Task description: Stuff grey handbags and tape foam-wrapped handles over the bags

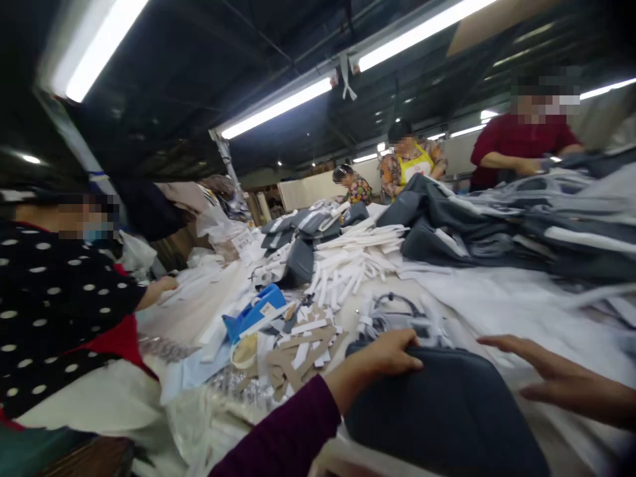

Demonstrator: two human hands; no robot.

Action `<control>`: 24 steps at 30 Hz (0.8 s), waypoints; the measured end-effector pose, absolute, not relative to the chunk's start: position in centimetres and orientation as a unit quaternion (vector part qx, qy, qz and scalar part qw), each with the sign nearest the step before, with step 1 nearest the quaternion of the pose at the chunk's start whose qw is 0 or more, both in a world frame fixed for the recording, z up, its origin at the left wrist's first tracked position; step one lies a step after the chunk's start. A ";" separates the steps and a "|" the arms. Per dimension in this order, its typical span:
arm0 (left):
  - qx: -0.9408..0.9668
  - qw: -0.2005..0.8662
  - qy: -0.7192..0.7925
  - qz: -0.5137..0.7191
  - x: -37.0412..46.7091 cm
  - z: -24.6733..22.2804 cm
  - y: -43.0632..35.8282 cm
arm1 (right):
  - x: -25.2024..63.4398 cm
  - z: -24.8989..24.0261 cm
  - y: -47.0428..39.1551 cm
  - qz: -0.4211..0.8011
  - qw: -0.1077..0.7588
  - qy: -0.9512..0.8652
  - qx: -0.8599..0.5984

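Note:
A dark grey handbag [442,411] is right in front of me at the table's near edge. My left hand [390,358] is closed on its top edge, the thumb lying on the near face and the fingers partly hidden behind. Just beyond that edge lie the bag's straps and a dark handle [397,301], with pale wrapping around them. To the right of the bag, my right hand [561,381] hovers with thumb and fingers apart and nothing in it.
A blue holder [258,311] stands left of centre beside brown and white scraps [303,344]. White strips [348,258] and piled dark bags [472,225] lie farther back. One person [59,298] works at the left; several others stand behind the table.

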State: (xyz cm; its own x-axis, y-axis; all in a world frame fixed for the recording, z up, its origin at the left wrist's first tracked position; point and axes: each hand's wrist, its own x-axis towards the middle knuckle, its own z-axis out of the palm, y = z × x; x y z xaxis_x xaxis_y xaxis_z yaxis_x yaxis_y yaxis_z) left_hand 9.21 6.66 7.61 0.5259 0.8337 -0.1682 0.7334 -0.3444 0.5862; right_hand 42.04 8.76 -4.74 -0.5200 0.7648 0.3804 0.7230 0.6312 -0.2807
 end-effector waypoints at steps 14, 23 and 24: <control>0.806 0.394 0.431 0.093 9.8 7.2 7.7 | 38.5 2.3 5.4 0.219 0.104 -0.812 -0.531; 0.819 0.361 0.439 0.076 10.1 7.5 7.8 | 37.0 2.1 5.2 0.272 0.237 -0.764 -0.534; 0.821 0.358 0.438 0.075 10.0 7.6 7.8 | 37.4 2.0 5.5 0.275 0.253 -0.751 -0.544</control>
